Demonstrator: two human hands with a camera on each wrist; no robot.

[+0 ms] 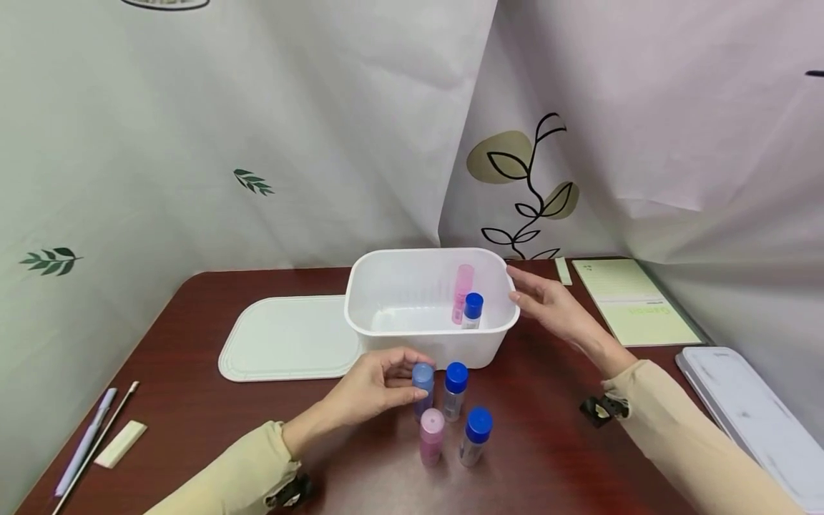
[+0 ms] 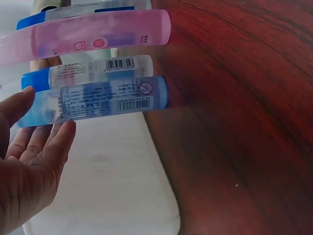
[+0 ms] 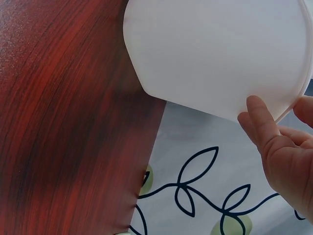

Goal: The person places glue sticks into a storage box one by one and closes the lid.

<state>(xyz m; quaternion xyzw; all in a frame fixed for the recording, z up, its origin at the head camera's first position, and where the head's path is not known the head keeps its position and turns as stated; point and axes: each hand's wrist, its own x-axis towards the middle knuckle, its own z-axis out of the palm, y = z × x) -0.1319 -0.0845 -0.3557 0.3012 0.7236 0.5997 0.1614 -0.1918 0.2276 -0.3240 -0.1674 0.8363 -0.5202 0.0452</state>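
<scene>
My left hand (image 1: 380, 379) holds a translucent blue glue stick (image 1: 423, 390) between thumb and fingers, upright in front of the bin. Close by stand a pink glue stick (image 1: 432, 436) and two clear ones with blue caps, a nearer one (image 1: 473, 436) and a farther one (image 1: 454, 390). A white plastic bin (image 1: 421, 350) sits behind them, with a pink glue stick (image 1: 462, 293) and a blue-capped glue stick (image 1: 473, 307) inside. Fairly straight fingers of my right hand (image 1: 553, 307) touch the bin's right side by its rim; the right wrist view shows them against the outer wall (image 3: 210, 58).
A white lid (image 1: 290, 340) lies left of the bin. At the far left are a lilac pen (image 1: 86, 440), a thin stick (image 1: 96, 447) and a white block (image 1: 121, 443). Notepads (image 1: 637, 300) and a pale case (image 1: 753, 415) lie at the right. A patterned curtain hangs behind the table.
</scene>
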